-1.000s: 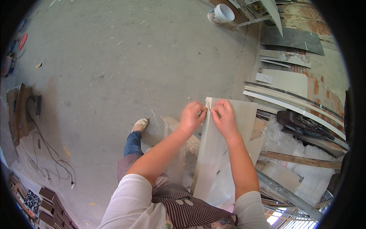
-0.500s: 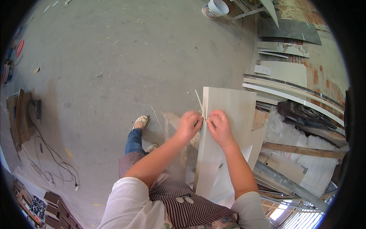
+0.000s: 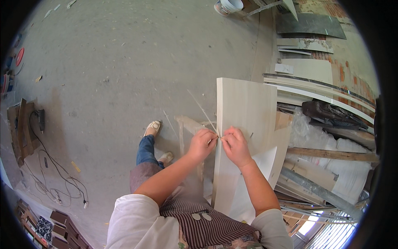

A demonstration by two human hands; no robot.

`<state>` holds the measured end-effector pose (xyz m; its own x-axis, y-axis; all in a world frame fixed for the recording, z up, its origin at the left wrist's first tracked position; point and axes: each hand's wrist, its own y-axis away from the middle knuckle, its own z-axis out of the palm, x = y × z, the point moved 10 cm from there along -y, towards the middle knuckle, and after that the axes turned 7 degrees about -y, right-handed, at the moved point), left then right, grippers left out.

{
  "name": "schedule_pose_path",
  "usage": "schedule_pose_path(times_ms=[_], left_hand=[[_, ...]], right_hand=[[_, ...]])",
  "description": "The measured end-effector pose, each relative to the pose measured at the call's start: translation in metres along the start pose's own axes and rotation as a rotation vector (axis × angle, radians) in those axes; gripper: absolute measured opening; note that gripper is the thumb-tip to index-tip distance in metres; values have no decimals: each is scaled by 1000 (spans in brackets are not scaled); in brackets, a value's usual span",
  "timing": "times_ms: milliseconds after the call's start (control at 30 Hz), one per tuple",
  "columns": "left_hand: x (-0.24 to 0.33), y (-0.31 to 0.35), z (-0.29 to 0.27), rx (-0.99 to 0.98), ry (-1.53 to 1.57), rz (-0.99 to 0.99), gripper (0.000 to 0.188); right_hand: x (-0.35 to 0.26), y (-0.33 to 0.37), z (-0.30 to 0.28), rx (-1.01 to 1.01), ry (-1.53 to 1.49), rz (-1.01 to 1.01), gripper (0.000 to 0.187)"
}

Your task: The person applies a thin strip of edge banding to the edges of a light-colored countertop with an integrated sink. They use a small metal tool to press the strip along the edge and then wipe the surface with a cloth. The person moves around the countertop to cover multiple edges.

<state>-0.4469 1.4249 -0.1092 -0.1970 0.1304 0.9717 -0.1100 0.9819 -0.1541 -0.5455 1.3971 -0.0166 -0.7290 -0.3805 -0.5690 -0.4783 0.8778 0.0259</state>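
A long pale board [image 3: 247, 103] stands in front of me, its narrow left edge facing the floor side. At that edge my left hand [image 3: 202, 144] is closed in a pinch on a thin pale strip [image 3: 202, 110], whose loose end sticks out away from me and to the left. Right beside it, my right hand [image 3: 235, 146] pinches at the same edge, fingertips almost touching the left ones. What lies between the right fingertips is too small to make out.
To the right lie stacked boards [image 3: 319, 93], clear plastic wrap [image 3: 306, 124], a wooden batten [image 3: 331, 154] and a grey pipe [image 3: 317, 189]. A white bucket [image 3: 229, 6] stands far ahead. On the left floor are a dark power tool [image 3: 40, 120] and its cable [image 3: 53, 151].
Both hands have moved nearer to me along the board's edge. More of the strip's loose end shows, and it leans farther left. The board's far end sits higher in view.
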Motion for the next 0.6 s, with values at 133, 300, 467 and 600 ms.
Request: schedule_pose_path(times_ms=[133, 300, 467, 600], left_hand=[[3, 22, 2, 1, 4, -12, 16], [5, 51, 7, -14, 0, -13, 16], [11, 73, 9, 3, -10, -6, 14], [11, 71, 13, 10, -19, -13, 11]], right_hand=[[-3, 22, 5, 2, 1, -2, 9], [-12, 49, 9, -7, -8, -16, 9], [-13, 71, 12, 1, -24, 37, 9], [-11, 72, 10, 64, -35, 26, 10]])
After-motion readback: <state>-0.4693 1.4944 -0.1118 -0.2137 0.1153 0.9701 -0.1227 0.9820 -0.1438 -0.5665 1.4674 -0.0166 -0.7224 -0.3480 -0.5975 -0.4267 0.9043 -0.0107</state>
